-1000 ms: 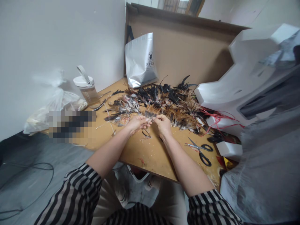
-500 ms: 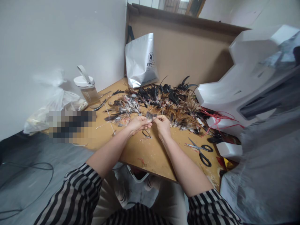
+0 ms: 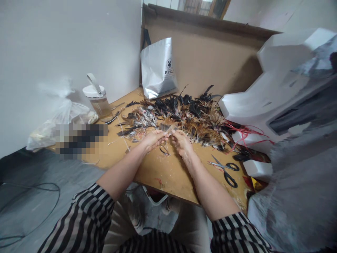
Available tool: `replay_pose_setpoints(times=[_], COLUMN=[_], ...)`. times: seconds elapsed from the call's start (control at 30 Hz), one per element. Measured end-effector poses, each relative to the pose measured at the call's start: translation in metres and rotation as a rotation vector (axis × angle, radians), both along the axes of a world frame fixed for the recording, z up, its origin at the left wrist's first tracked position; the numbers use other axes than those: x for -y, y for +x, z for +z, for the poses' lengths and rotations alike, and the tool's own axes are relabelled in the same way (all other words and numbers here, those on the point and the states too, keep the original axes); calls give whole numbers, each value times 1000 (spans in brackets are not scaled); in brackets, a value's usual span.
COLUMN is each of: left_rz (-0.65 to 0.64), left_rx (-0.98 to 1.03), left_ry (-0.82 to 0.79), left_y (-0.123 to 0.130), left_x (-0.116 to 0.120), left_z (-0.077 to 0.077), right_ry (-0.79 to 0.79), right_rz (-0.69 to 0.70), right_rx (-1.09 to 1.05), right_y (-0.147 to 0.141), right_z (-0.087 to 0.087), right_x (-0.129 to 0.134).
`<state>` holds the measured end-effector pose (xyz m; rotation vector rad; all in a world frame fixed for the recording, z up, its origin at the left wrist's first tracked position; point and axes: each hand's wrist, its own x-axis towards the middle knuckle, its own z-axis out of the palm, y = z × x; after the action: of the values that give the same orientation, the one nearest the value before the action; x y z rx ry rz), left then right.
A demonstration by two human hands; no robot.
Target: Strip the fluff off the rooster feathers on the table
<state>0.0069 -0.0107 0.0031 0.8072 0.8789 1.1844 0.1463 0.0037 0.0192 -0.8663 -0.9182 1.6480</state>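
Note:
My left hand (image 3: 156,139) and my right hand (image 3: 181,141) meet over the wooden table (image 3: 147,170), fingertips nearly touching. Both are closed in a pinch on a small tuft of feathers (image 3: 171,128), its tips fanning out just beyond the fingers. Behind them spreads a long pile of black, brown and whitish feathers (image 3: 207,121). A small dark loop (image 3: 164,151) lies on the table just below my hands. Scissors (image 3: 223,168) with black handles rest to the right, their blades apart.
Upright at the back stands a silver bag (image 3: 158,70) before a cardboard panel (image 3: 205,56). To the left are a lidded cup (image 3: 98,100) and a plastic bag (image 3: 63,119). White foam (image 3: 244,102) and red strings (image 3: 246,133) border the right side.
My right hand has turned and its fingers have shifted slightly left, closer to my left fingertips. The tuft between them now shows lighter, brownish feathers and a changed angle.

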Motion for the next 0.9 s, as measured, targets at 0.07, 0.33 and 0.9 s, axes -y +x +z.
replay_pose_setpoints(times=[0.07,0.33,0.9], left_rz=[-17,-82,31], left_rx=[-3,-26,-353], left_ry=[-2,34,199], left_y=[1,2,3], left_x=[2,4,5], left_z=[2,4,8], right_ry=[-12,6,142], right_rz=[26,15,-86], right_rx=[2,-45,167], right_y=[-1,-5,-3], right_z=[-3,-7,-7], right_x=[-2,3,3])
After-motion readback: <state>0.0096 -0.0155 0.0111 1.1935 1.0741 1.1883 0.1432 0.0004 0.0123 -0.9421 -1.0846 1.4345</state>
